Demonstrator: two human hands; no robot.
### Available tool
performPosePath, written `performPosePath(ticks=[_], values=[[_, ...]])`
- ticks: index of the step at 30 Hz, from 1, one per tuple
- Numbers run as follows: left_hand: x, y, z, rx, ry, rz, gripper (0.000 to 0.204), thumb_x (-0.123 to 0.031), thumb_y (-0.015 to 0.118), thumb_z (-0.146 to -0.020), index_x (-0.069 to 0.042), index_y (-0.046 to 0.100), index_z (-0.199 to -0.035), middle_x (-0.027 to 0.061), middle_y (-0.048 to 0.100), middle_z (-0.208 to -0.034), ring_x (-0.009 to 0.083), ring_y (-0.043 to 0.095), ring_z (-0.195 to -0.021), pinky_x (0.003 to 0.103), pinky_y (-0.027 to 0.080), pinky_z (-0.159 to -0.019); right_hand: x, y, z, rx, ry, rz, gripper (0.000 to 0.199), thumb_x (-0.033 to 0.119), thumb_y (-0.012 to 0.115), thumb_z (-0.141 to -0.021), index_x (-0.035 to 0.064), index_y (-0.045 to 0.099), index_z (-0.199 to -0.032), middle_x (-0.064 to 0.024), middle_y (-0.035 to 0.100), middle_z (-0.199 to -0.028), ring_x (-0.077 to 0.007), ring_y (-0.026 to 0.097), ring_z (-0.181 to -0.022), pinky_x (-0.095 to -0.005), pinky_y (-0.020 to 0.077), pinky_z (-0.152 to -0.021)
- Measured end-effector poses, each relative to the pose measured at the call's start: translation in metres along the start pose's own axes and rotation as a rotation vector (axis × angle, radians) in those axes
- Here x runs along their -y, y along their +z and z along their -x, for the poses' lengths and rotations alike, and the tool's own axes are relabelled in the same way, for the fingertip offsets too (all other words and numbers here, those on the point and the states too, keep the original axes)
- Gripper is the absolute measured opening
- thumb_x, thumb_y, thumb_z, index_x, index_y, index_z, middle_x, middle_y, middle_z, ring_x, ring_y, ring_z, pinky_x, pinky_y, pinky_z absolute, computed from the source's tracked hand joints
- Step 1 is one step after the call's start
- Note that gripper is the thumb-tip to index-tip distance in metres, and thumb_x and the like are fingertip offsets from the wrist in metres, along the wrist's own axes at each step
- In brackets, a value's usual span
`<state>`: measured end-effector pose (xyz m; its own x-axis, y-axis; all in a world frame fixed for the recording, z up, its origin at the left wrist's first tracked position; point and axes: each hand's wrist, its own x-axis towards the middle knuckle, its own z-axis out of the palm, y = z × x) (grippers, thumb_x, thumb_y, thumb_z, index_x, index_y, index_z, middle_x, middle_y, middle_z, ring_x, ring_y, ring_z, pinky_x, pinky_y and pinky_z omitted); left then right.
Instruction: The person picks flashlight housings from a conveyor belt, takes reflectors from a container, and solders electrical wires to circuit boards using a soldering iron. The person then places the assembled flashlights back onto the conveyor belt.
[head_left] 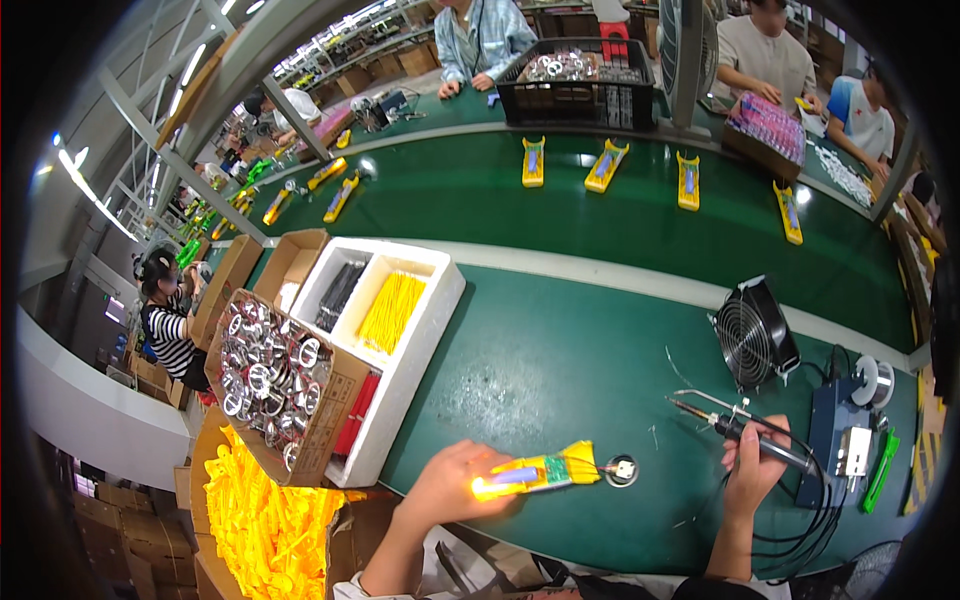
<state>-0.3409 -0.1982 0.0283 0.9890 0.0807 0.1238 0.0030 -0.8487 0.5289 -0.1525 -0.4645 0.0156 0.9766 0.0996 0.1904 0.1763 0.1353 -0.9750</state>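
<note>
Left hand grips our yellow torch body; right hand closes round the soldering iron.
At three o'clock of the torch lies a round disc; fan at one o'clock.

A white foam tray with compartments lies at the left of the green bench, holding yellow, black and red parts. An open brown cardboard box of shiny metal rings leans against its left edge, and two more open cardboard boxes stand behind that. Across the conveyor, a black plastic crate sits at the far side, with a small brown box of pink pieces to its right.
</note>
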Motion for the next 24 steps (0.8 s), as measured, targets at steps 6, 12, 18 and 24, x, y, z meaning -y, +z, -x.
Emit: performPosePath(ticks=[6,12,18,24], values=[[0.041,-0.054,-0.114,-0.204,-0.088,-0.063,0.033,-0.026,0.07,-0.059,-0.006,0.062,-0.085,0.0126,0.06,-0.079,0.0288,0.057,-0.075,0.035,0.045,-0.066,-0.002,-0.004,-0.008,-0.077,-0.016,0.07,0.012,0.006,0.048,-0.079,0.0004,0.039,-0.084,-0.003,0.044,-0.061,-0.0049,0.041,-0.042,-0.0174,0.0416,-0.046],[0.135,-0.108,-0.27,-0.283,-0.495,-0.256,0.041,-0.036,0.067,-0.064,-0.003,0.06,-0.087,0.0155,0.06,-0.083,0.0298,0.058,-0.078,0.038,0.045,-0.069,-0.007,-0.005,-0.005,-0.058,0.013,0.035,0.013,0.008,0.049,-0.08,0.0019,0.037,-0.082,-0.0035,0.043,-0.062,-0.0056,0.042,-0.042,-0.0154,0.0352,-0.038],[0.24,-0.041,-0.344,-0.611,-0.691,-0.456,0.041,-0.039,0.066,-0.067,-0.004,0.054,-0.086,0.0127,0.054,-0.09,0.031,0.053,-0.087,0.04,0.046,-0.068,-0.008,-0.007,0.0,0.051,-0.016,0.321,0.01,0.009,0.057,-0.077,0.0,0.052,-0.079,-0.0041,0.054,-0.057,-0.0102,0.05,-0.049,-0.0231,0.0409,-0.05],[0.243,-0.016,-0.356,-0.635,-0.743,-0.458,0.038,-0.034,0.066,-0.069,-0.004,0.053,-0.088,0.0112,0.053,-0.09,0.0294,0.052,-0.087,0.04,0.046,-0.066,-0.014,-0.014,-0.005,-0.04,0.013,0.284,0.01,0.009,0.057,-0.077,0.0,0.052,-0.081,-0.0039,0.054,-0.06,-0.0104,0.051,-0.052,-0.0233,0.042,-0.052]])
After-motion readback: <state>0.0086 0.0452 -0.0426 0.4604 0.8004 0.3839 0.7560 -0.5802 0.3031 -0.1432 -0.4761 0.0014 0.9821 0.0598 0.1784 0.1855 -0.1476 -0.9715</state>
